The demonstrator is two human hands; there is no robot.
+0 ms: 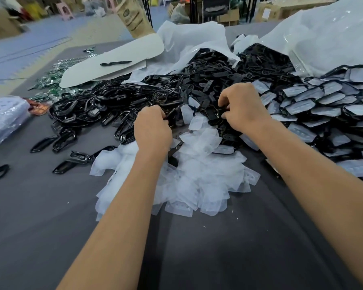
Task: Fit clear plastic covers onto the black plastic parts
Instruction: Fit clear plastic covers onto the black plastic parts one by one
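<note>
A heap of clear plastic covers (pixel 199 181) sprawls on the grey table, thin, milky and overlapping every which way, right in the near middle. Behind it runs a big tangle of glossy black plastic parts (pixel 117 101), oblong frames spilling leftward, a few strays lying apart at the left edge. One black part (pixel 213 114) sits up between the hands, tilted. Over on the right, covered parts (pixel 323 107) are stacked like shingles, pale faces up.
</note>
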